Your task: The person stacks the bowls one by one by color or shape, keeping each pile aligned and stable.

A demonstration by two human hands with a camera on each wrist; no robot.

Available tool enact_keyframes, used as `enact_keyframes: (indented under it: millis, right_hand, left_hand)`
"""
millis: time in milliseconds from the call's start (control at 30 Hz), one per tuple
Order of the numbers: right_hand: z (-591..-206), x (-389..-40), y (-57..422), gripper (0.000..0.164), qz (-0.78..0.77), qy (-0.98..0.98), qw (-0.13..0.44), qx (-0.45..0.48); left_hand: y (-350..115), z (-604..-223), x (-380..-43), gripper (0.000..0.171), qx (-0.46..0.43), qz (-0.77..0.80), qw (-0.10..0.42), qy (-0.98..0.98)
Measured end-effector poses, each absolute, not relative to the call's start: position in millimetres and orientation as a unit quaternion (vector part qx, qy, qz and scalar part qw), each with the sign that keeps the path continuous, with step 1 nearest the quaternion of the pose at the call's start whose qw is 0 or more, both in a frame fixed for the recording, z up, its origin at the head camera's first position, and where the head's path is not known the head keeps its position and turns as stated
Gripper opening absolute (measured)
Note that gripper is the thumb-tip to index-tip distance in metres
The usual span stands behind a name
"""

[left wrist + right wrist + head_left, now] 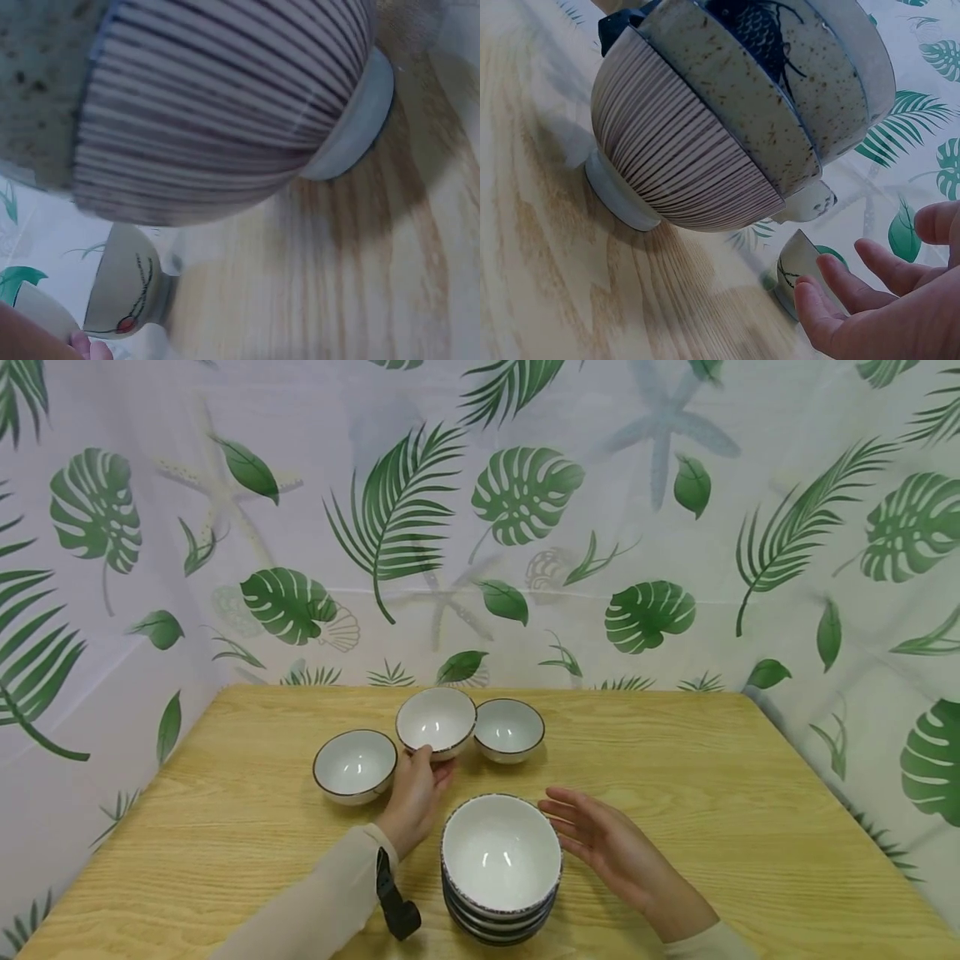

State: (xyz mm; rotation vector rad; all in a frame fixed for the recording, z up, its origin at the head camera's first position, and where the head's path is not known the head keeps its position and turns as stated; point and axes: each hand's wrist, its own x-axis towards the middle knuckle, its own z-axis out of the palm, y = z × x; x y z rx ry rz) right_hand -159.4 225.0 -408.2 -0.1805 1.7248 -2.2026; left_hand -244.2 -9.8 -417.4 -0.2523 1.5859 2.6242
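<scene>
My left hand (416,789) pinches the near rim of a white bowl (435,718), thumb over the edge and fingers underneath. Close to my right hand (600,843) stands a stack of several bowls (501,856), white inside, with a speckled rim on top. That right hand holds nothing; its fingers are extended beside the stack. From the right wrist, the stack's lowest bowl (682,142) shows brown stripes, with speckled bowls (780,90) nested above. The left wrist view has the striped bowl (217,105) in front, with left-hand fingertips (90,346) low in the corner.
A brown-rimmed white bowl (355,767) sits left of my left hand. Another small bowl (510,729) stands right of the held one, overlapped by it in the head view. All are on a wooden table (675,752) backed by a leaf-print cloth (570,635).
</scene>
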Motion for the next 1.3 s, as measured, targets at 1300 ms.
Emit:
enact_keyframes:
  millis: [1300]
  right_hand:
    - [-383,-180,217,0.048,-0.780,0.609,0.112,-0.096]
  left_hand:
    - [-51,-389,-227,0.057,0.068,0.722,0.077,0.685]
